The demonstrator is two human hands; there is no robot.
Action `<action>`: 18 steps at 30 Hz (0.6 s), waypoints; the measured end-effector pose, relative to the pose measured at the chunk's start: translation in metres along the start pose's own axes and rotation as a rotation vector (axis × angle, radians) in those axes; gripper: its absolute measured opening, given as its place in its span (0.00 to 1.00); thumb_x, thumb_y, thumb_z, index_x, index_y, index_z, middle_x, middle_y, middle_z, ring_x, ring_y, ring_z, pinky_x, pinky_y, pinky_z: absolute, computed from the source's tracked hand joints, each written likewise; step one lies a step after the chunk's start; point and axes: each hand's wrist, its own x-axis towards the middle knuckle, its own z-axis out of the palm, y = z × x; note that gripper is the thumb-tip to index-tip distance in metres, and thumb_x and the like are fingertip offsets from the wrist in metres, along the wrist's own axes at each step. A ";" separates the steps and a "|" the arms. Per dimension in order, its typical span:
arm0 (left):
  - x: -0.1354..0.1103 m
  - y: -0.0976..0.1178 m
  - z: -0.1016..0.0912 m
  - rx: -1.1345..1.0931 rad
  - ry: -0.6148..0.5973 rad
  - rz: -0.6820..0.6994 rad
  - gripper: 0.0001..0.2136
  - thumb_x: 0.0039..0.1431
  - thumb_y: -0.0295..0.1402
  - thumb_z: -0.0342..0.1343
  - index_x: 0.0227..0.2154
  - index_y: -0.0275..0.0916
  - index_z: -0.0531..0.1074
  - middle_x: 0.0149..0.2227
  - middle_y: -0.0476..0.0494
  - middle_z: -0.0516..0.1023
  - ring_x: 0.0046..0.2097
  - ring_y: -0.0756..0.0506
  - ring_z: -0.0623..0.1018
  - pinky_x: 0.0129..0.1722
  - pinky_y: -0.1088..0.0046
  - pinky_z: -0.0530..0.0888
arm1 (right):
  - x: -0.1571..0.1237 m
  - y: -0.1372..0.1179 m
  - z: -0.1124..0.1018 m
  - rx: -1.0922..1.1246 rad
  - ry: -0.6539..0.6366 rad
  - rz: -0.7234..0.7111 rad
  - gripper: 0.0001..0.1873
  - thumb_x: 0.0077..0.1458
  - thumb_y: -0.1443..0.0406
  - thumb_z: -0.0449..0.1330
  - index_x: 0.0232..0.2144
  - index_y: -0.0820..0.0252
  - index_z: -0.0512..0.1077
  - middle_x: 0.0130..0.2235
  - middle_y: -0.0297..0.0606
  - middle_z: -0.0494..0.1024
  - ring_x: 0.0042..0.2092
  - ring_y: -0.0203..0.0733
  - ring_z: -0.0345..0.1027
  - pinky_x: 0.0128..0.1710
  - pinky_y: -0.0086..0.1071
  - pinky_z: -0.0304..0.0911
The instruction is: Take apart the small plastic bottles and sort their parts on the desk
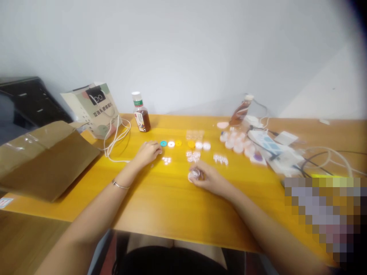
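Observation:
My right hand [209, 177] is closed around a small round clear container [194, 175] with whitish contents, held low over the table. My left hand [149, 152] has its fingers curled together beside a blue disc [163, 143]; whether anything is between them is hidden. In a row to the right of that disc lie a white disc [171, 144], a yellow disc [178, 143], an orange-yellow disc [191, 144] and more white discs [202, 146]. Nearer me are small white pieces [166, 160], white ring-like pieces [193, 156] and another white cluster [220, 159], all blurred.
Left are an open cardboard box [54, 160], a paper bag [96, 109] and white cable [116, 137]. A dark drink bottle [142, 118] stands behind, another bottle [240, 110] leans at right. Several pale round containers [236, 143] sit by a power strip [283, 160] and cables.

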 end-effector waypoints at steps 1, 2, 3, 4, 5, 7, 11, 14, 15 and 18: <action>0.000 0.000 0.001 -0.001 -0.007 0.005 0.09 0.57 0.32 0.47 0.29 0.39 0.73 0.33 0.44 0.73 0.38 0.45 0.71 0.37 0.71 0.64 | 0.000 0.000 0.001 0.003 0.001 -0.002 0.05 0.48 0.67 0.55 0.32 0.58 0.64 0.30 0.33 0.66 0.30 0.34 0.60 0.30 0.28 0.58; 0.000 -0.001 0.002 -0.005 -0.010 0.007 0.09 0.56 0.32 0.48 0.29 0.39 0.73 0.33 0.44 0.72 0.37 0.45 0.71 0.37 0.71 0.64 | 0.001 0.000 0.001 0.005 0.003 -0.001 0.05 0.48 0.67 0.55 0.32 0.58 0.64 0.30 0.33 0.66 0.30 0.34 0.60 0.30 0.28 0.58; 0.000 -0.002 0.002 -0.011 -0.011 0.006 0.09 0.56 0.32 0.48 0.29 0.40 0.74 0.32 0.44 0.72 0.37 0.45 0.71 0.37 0.71 0.64 | 0.001 0.000 0.001 0.008 0.007 0.003 0.06 0.48 0.67 0.56 0.31 0.58 0.64 0.30 0.33 0.66 0.29 0.34 0.59 0.30 0.27 0.58; 0.000 -0.003 0.003 -0.019 -0.009 0.004 0.09 0.56 0.32 0.48 0.29 0.40 0.74 0.32 0.44 0.72 0.37 0.46 0.71 0.37 0.71 0.64 | 0.001 -0.001 0.002 0.014 0.011 0.013 0.06 0.48 0.66 0.56 0.31 0.58 0.64 0.30 0.33 0.66 0.29 0.34 0.59 0.29 0.27 0.57; 0.000 -0.005 0.004 -0.028 -0.007 0.002 0.09 0.55 0.32 0.49 0.29 0.40 0.74 0.32 0.44 0.72 0.37 0.46 0.71 0.37 0.71 0.65 | 0.001 -0.001 0.002 0.021 0.015 0.026 0.06 0.47 0.66 0.57 0.31 0.58 0.64 0.29 0.33 0.66 0.28 0.33 0.59 0.28 0.27 0.57; 0.000 -0.006 0.004 -0.054 0.002 -0.001 0.09 0.55 0.33 0.49 0.29 0.40 0.75 0.31 0.44 0.72 0.36 0.46 0.72 0.37 0.71 0.65 | 0.001 -0.001 0.002 0.047 0.012 0.058 0.07 0.47 0.65 0.58 0.31 0.58 0.64 0.29 0.33 0.66 0.28 0.33 0.59 0.27 0.27 0.57; -0.001 -0.008 0.005 -0.143 0.005 -0.023 0.09 0.54 0.34 0.50 0.28 0.39 0.74 0.30 0.45 0.73 0.33 0.48 0.72 0.36 0.73 0.66 | 0.002 0.002 0.003 0.090 -0.013 0.109 0.10 0.45 0.63 0.61 0.30 0.59 0.64 0.28 0.32 0.67 0.27 0.33 0.59 0.26 0.27 0.57; -0.001 -0.008 0.006 -0.185 0.001 -0.040 0.08 0.53 0.34 0.51 0.28 0.38 0.74 0.30 0.45 0.73 0.32 0.48 0.72 0.36 0.73 0.66 | 0.002 0.006 0.006 0.089 -0.011 0.116 0.12 0.44 0.61 0.63 0.29 0.59 0.64 0.27 0.32 0.65 0.26 0.33 0.58 0.25 0.26 0.56; -0.001 -0.008 0.006 -0.192 0.003 -0.041 0.08 0.53 0.34 0.51 0.28 0.38 0.73 0.30 0.45 0.73 0.32 0.48 0.72 0.36 0.73 0.66 | 0.003 0.007 0.006 0.085 -0.004 0.116 0.13 0.44 0.60 0.63 0.28 0.59 0.63 0.27 0.31 0.65 0.26 0.32 0.57 0.25 0.26 0.55; -0.002 -0.008 0.007 -0.204 0.012 -0.040 0.08 0.53 0.35 0.51 0.29 0.38 0.73 0.31 0.45 0.73 0.33 0.48 0.73 0.36 0.73 0.67 | 0.004 0.010 0.008 0.070 0.025 0.117 0.15 0.42 0.58 0.64 0.27 0.59 0.63 0.25 0.30 0.63 0.25 0.32 0.55 0.24 0.26 0.54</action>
